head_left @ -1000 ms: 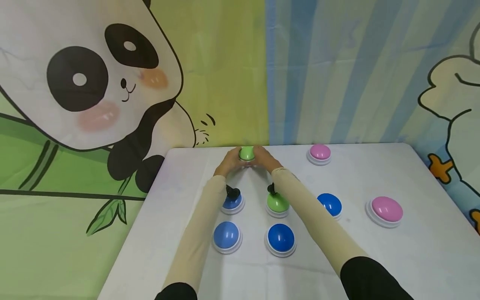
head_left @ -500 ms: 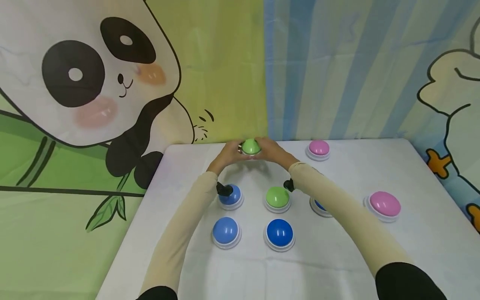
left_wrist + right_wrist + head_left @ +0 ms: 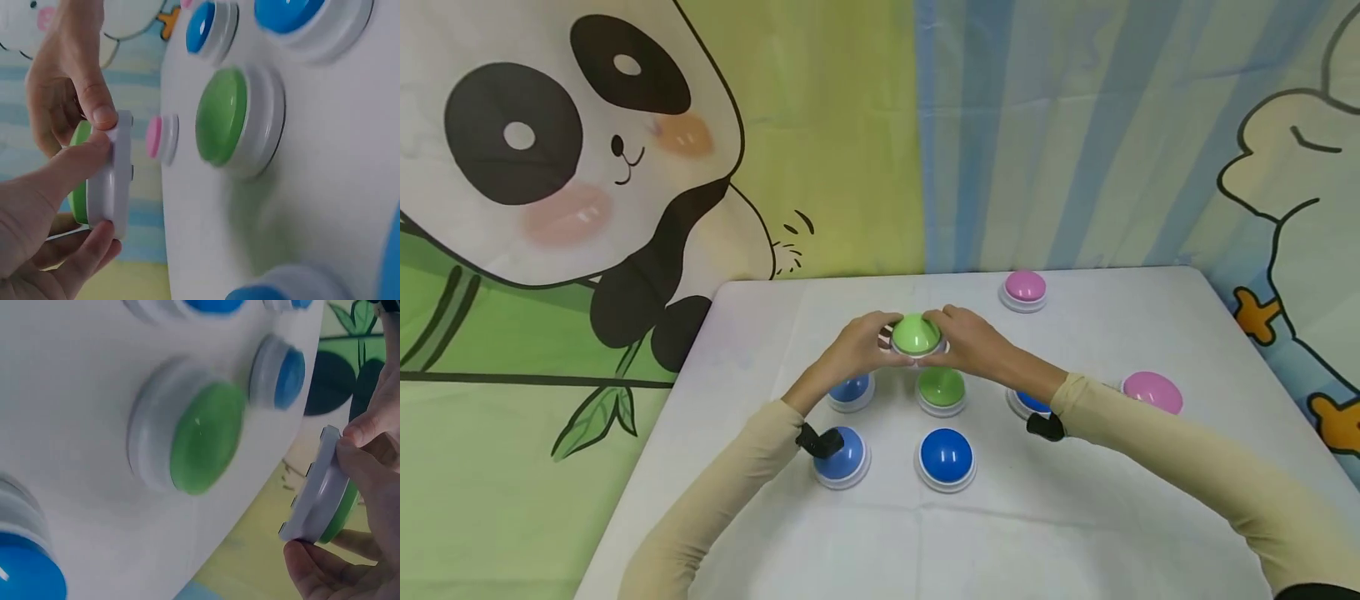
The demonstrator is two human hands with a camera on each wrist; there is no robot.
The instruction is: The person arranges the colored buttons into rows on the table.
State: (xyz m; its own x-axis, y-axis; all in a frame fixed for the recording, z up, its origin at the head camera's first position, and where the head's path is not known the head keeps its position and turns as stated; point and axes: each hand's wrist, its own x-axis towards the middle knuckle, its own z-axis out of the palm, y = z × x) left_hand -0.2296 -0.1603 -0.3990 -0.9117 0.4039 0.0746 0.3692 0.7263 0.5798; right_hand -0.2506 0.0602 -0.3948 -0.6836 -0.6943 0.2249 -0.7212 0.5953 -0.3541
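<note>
Between both hands, above the white table, is a green push button [image 3: 916, 335] with a white base. The left hand [image 3: 859, 343] grips its left side and the right hand [image 3: 970, 342] its right side. In the left wrist view, thumb and fingers pinch the white rim of the held button [image 3: 109, 181]. From the right wrist view, small dark feet show under its base [image 3: 319, 494]. Just below it in the head view, a second green button [image 3: 942, 387] stands on the table, apart from the held one.
Blue buttons stand around: one front middle [image 3: 946, 456], one front left [image 3: 842, 457] partly behind a black wrist strap, one behind the left wrist [image 3: 852, 390], one under the right forearm [image 3: 1032, 402]. Pink buttons stand at the back [image 3: 1026, 287] and right [image 3: 1153, 392]. A printed curtain [image 3: 835, 150] hangs behind the table.
Both hands have lifted the green button from the table's back edge and brought it nearer, slightly right. The forearms have spread outward. The other buttons stay put; the head view shifts slightly.
</note>
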